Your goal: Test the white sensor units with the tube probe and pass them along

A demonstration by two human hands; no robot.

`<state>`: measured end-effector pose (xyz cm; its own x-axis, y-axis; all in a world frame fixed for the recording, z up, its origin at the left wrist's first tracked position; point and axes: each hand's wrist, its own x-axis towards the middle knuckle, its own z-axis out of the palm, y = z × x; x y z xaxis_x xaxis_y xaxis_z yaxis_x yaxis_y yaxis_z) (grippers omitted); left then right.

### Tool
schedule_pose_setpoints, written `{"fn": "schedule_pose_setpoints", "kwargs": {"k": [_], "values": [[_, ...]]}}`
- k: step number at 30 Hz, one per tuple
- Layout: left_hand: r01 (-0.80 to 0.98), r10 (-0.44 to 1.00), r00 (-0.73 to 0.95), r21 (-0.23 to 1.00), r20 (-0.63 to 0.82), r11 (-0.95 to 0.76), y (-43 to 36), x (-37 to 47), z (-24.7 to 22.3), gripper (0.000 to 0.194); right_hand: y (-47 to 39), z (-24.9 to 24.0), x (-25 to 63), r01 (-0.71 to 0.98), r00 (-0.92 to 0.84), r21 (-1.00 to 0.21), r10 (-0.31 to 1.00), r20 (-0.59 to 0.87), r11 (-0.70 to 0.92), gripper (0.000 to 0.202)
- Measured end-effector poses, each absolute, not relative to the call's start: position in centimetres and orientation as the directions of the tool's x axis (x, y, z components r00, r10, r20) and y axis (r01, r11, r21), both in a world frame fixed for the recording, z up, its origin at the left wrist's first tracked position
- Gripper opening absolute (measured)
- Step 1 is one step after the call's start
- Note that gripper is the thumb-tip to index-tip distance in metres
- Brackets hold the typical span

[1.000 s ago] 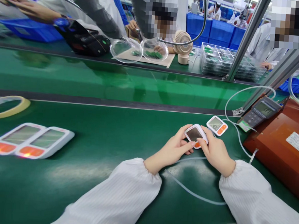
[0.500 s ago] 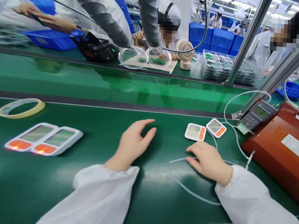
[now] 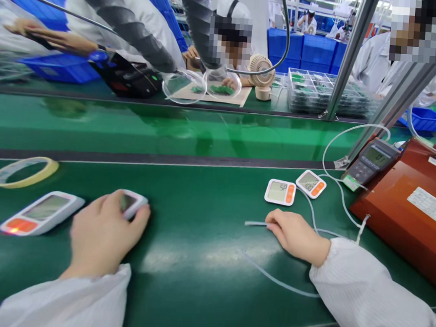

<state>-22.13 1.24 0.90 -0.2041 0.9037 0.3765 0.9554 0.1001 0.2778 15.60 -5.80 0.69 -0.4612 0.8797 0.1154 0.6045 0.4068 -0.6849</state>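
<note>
My left hand (image 3: pixel 107 228) is wrapped over a white monitor with a grey screen (image 3: pixel 135 203), hiding most of it. Left of that hand, a second white monitor with an orange button strip (image 3: pixel 42 215) lies on the green table. The fingers of my right hand (image 3: pixel 295 233) pinch a thin clear tube (image 3: pixel 255 224) close to its end. Just behind the right hand lie two small white devices with orange buttons, one showing "SP" (image 3: pixel 280 192), the other tilted (image 3: pixel 311 184) and joined to a tube.
A yellow tape roll (image 3: pixel 25 172) lies at the far left. On the right stand a red-brown box (image 3: pixel 406 196) and a grey handheld meter (image 3: pixel 371 164) with tubing. Another loose tube (image 3: pixel 280 282) curves near my right sleeve. People work beyond the dark ledge (image 3: pixel 203 160).
My left hand has moved left and closed on the right one of the paired monitors, now apart from the other. My right hand has closed on the tube, whose end is lifted slightly.
</note>
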Motion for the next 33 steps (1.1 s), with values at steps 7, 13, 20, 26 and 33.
{"fn": "schedule_pose_setpoints", "kwargs": {"k": [7,13,20,26,33], "values": [[0.641,0.899,-0.152,0.733,0.411,-0.227,2.5,-12.9,-0.3,0.064,-5.8,0.6,15.9,0.496,-0.385,-0.643,0.812,0.439,0.583,0.043],[-0.143,0.945,0.069,0.941,0.318,-0.306,-1.6,-1.9,0.1,0.06,-5.9,2.0,15.9,0.495,-0.13,-0.609,0.746,0.653,0.619,0.013],[-0.388,0.954,0.252,0.92,0.163,-0.054,-3.5,-1.0,0.2,0.053,-6.4,2.7,15.5,0.484,-0.076,-0.609,0.724,0.686,0.628,0.006],[-0.356,0.934,0.338,0.934,0.112,0.016,-3.5,-1.2,0.4,0.054,-6.2,2.5,15.6,0.471,-0.12,-0.62,0.741,0.66,0.628,0.007],[-0.314,0.937,0.332,0.949,0.108,0.002,-3.5,-1.3,0.2,0.053,-6.1,2.6,15.6,0.468,-0.161,-0.631,0.761,0.628,0.619,0.007]]}}
